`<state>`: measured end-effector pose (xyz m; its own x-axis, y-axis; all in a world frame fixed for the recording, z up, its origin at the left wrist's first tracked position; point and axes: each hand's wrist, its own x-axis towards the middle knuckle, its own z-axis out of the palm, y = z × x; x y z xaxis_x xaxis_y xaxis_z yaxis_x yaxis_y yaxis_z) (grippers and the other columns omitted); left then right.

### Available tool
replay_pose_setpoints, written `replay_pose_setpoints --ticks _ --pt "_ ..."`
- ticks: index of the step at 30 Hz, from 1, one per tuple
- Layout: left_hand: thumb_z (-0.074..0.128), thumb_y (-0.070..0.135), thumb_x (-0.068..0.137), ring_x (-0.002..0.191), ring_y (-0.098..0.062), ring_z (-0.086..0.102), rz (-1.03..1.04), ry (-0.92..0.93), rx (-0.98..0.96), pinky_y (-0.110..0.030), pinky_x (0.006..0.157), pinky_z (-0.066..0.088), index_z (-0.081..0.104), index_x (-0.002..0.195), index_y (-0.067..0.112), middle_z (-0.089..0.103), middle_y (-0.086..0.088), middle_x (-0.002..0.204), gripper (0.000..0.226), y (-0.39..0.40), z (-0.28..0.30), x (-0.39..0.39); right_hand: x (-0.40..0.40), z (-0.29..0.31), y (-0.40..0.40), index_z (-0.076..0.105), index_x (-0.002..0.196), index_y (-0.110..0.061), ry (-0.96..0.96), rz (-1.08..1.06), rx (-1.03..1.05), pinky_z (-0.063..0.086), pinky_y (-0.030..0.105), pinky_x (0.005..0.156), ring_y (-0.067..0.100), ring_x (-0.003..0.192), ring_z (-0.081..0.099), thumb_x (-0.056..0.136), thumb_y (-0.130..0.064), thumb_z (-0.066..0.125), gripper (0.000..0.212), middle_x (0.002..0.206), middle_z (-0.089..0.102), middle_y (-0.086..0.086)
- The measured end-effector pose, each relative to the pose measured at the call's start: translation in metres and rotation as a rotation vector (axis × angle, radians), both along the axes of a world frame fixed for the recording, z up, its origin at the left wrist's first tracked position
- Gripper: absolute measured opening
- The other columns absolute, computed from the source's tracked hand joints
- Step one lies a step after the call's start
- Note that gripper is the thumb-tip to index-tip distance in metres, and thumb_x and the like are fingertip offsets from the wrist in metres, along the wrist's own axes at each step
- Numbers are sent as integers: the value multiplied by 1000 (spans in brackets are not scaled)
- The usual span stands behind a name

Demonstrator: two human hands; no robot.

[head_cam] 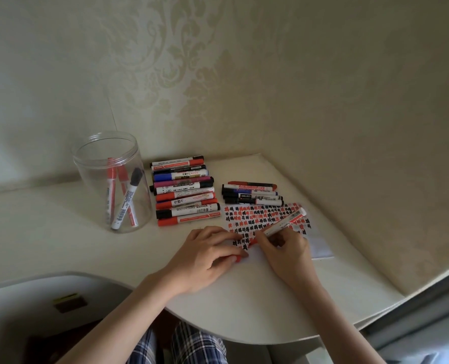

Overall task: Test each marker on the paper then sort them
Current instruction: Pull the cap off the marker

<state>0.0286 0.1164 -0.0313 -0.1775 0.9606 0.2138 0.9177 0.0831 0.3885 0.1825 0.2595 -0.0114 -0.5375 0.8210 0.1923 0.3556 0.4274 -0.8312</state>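
My right hand (pixel 283 245) grips a red marker (pixel 283 224) with its tip down on the paper (pixel 320 245), which is covered with rows of red and black test marks. My left hand (pixel 207 256) rests on the paper's left edge and holds the marker's red cap (pixel 238 258) under curled fingers. A long row of several markers (pixel 184 191) lies left of the paper. A shorter group of markers (pixel 252 194) lies just behind it. A clear jar (pixel 111 179) at the left holds three upright markers.
The white table (pixel 60 227) ends in a curved front edge near my lap. Patterned wallpaper walls close the corner behind and to the right. A dark opening with a small yellow-edged object (pixel 69 302) shows below the table at left.
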Motion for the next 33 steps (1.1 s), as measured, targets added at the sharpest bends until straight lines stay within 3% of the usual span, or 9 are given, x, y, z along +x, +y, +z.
replay_pose_setpoints --ticks 6,10,13,16,18,21,24,28,33 --pt "33 55 96 133 -4 33 -10 -19 3 -32 105 26 58 123 50 46 25 140 37 0 2 0 0 0 1 72 78 -9 -6 -11 -68 54 36 63 22 67 66 84 -31 72 22 74 72 5" --pt "47 50 92 130 -4 38 -14 -115 31 -35 106 31 64 116 48 50 24 136 30 1 4 -1 2 8 6 63 74 -2 237 -79 -309 41 31 48 17 49 50 90 -30 68 33 59 61 10" --pt "60 39 87 116 -5 51 68 -413 144 -29 101 42 69 107 39 59 19 116 22 -2 11 -1 4 16 7 58 74 -7 337 -67 -448 37 23 40 11 43 42 92 -25 66 27 57 51 3" --pt "66 16 88 100 -4 62 199 -715 270 -19 91 49 68 103 34 67 17 101 23 -8 26 3 6 23 4 63 77 -9 419 -19 -528 40 21 44 11 51 45 94 -20 63 21 60 53 0" --pt "66 11 88 92 -5 65 284 -864 318 -16 83 50 67 103 27 70 13 97 21 -12 33 5 5 28 -1 66 84 -7 464 18 -552 39 22 44 9 53 49 96 -24 59 22 63 56 0" --pt "71 14 82 97 -14 68 394 -1111 440 -22 83 52 64 103 13 72 -1 100 22 -16 36 5 1 33 -15 66 93 -3 476 121 -590 37 22 45 12 57 50 99 -25 54 25 68 57 4" --pt "73 9 73 100 -26 68 350 -1413 550 -26 81 56 61 102 0 71 -15 106 33 -20 41 5 -8 37 -32 69 82 -10 464 189 -633 40 25 50 16 63 54 96 -22 59 21 71 63 7" --pt "71 2 76 97 -26 69 335 -1514 584 -24 77 57 60 102 -4 72 -16 104 29 -27 44 6 -20 40 -48 70 72 -10 452 225 -626 40 25 53 14 59 51 93 -23 64 25 67 62 6" --pt "72 3 75 100 -29 68 349 -1515 626 -25 79 57 60 100 -4 72 -18 106 29 -34 43 0 -31 38 -57 70 82 -9 453 235 -604 41 22 51 12 59 51 91 -20 66 14 66 60 3"
